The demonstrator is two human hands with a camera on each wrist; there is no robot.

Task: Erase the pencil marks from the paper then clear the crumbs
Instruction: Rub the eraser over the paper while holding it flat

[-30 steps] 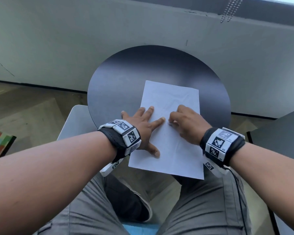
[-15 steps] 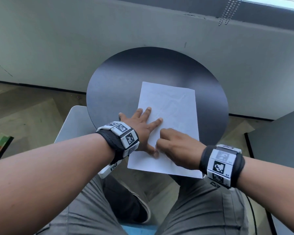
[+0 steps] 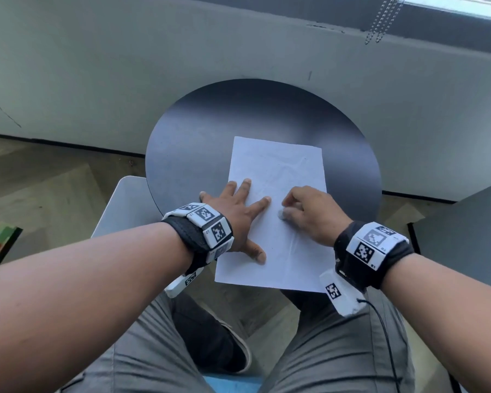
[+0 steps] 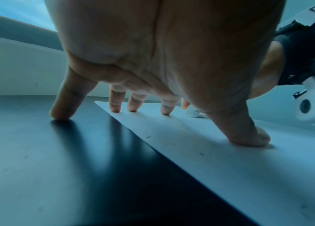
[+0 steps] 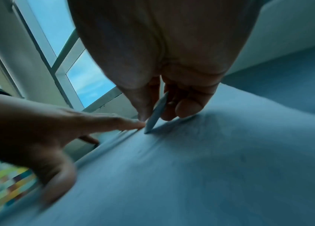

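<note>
We see the paper (image 3: 278,177) lying flat on the round dark surface (image 3: 199,143), its near edge hanging a little past the rim toward us. The sheet looks creased, and a few small dark crumbs (image 4: 149,136) lie scattered on it near the left edge. On the middle of the sheet sits the eraser (image 3: 281,214), a small whitish piece pinched by the right hand (image 3: 312,214), whose fingers curl down around it; in the right wrist view its thin edge touches the paper just beside the left index fingertip. The left hand (image 3: 236,214) is spread wide and flat, fingers straight: thumb and three fingers press on the left part of the paper, while the little finger rests on the bare surface just left of the sheet. Both wrists carry black bands with white marker blocks. Beyond the surface stands a grey wall (image 3: 125,66) below a window, with a bead chain (image 3: 383,18) hanging at the far right. Near us are grey trousers (image 3: 323,350) and a wooden floor (image 3: 40,194).
</note>
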